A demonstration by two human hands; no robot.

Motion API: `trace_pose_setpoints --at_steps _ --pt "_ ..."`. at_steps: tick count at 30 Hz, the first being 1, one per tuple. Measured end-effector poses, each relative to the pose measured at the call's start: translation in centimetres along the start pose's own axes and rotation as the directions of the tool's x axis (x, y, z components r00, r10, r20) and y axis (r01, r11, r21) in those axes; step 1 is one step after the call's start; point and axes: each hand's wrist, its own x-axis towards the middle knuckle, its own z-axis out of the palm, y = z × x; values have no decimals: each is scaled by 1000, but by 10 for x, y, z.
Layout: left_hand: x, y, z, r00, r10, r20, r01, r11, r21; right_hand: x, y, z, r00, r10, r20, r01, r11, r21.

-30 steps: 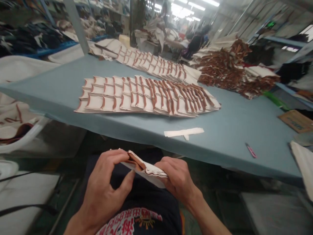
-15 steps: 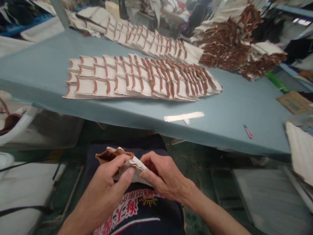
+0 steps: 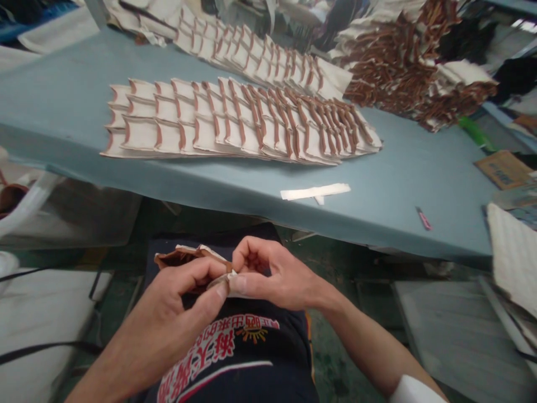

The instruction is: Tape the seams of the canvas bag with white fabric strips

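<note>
Cloth, cream w/ brown lining, is up off the table, low over the dark apron; L hand closes thumb & fingers on it, covering much of the near side, so its full shape can't be made out; R hand pinches its R end btwn thumb & index, other fingers curled; exact bit btwn those tips too small to tell; white cuff cut off at bottom; on table, overlapping front row hides most of each piece; back row behind; pile far R, blurry, cut off at top; strips nr front edge, one partly covered; pink tool to their R, type unclear.
</note>
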Motion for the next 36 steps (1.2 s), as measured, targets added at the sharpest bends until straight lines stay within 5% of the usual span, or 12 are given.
trace_pose_setpoints --at_steps 5,12,18,28,31,36 --pt "1 -5 1 999 -26 20 26 1000 0 6 6 -2 999 34 39 -40 985 167" --pt "6 -10 2 998 -65 6 65 998 -20 -5 5 -9 964 -245 -100 215 946 -243" --pt "6 -8 5 995 -102 13 103 994 -24 -10 -3 -20 876 -479 63 410 668 -621" --pt "12 -5 17 992 -51 -116 59 996 67 -13 -1 -15 818 -546 179 325 183 -928" --pt "11 -5 20 984 -11 -178 34 991 126 -8 1 -14 842 -535 71 281 323 -904" --pt "17 -7 18 993 -43 -106 47 998 33 -2 -1 -15 961 -263 -87 181 836 -518"
